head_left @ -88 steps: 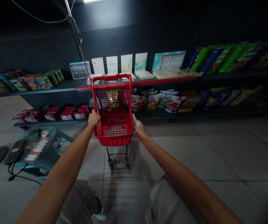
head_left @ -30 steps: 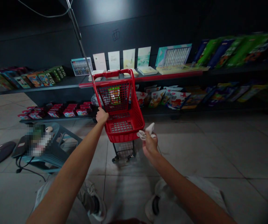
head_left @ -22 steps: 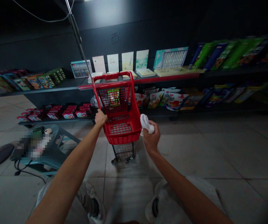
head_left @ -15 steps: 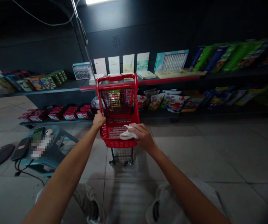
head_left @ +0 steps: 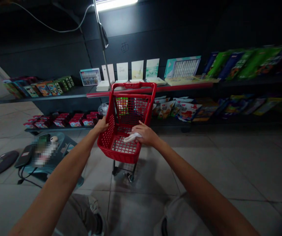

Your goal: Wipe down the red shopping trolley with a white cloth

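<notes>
The left hand (head_left: 101, 125) grips the left wall of the one red cart (head_left: 132, 85), its fingers curled over the mesh. The right hand (head_left: 147, 137) reaches into the cart's basket. One white cloth (head_left: 131, 137) lies inside, toward the right wall, just above the grid floor. The right fingers (head_left: 138, 128) rest close together on the cloth; whether they pinch it, I cannot tell.

Beyond the cart, the upper shelf (head_left: 64, 92) carries four upright cards (head_left: 137, 69) and two flat boxes (head_left: 182, 67). Packets (head_left: 166, 109) fill the lower shelf. Left of the cart stands a teal stool (head_left: 64, 144), its load too blurred to tell.
</notes>
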`<state>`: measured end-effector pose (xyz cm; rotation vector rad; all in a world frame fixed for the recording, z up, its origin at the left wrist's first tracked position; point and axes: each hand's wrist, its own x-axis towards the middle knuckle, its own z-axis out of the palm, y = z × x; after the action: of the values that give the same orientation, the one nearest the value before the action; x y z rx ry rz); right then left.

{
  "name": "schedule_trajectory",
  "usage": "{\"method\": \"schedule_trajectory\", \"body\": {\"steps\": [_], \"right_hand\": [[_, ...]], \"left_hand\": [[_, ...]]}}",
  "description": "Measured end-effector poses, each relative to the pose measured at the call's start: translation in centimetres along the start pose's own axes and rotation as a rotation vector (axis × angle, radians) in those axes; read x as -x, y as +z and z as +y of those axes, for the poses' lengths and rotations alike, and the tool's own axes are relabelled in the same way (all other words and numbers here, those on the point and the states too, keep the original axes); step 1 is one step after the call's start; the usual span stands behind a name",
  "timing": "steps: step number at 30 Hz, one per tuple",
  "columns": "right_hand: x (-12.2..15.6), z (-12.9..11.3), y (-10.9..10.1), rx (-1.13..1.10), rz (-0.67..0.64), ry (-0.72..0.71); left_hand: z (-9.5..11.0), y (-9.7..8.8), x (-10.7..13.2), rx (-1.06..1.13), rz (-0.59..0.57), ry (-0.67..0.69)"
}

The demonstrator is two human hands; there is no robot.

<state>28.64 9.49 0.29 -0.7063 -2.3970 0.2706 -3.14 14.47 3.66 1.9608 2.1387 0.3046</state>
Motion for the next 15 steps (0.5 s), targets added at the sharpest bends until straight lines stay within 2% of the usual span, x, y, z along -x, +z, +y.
{"method": "schedule_trajectory", "body": {"steps": [3,6,8,11,13,15], "right_hand": [[-1.8,1.4,-1.1,0.061,-0.050,0.017],[-3.0,2.0,-1.5,0.158,-0.042,0.080],[-3.6,1.6,-0.9,0.267,-0.015,0.165],[-4.6,0.1,0.5,0.442,-0.001,0.293],[-5.3,-1.2,1.4,0.508,-0.002,0.353],[-5.9,-2.2,1.9,0.536,0.009,0.393]], "left_hand": [[-0.3,-1.0,0.0,-0.090,0.025,0.033],[0.3,-2.0,0.7,-0.241,0.129,0.026],[1.2,-2.4,2.1,-0.251,0.216,0.017],[3.3,-2.3,6.0,-0.166,0.298,0.031],[4.9,-1.5,9.4,-0.126,0.234,0.030],[6.1,-0.1,12.5,-0.127,0.101,0.072]]}}
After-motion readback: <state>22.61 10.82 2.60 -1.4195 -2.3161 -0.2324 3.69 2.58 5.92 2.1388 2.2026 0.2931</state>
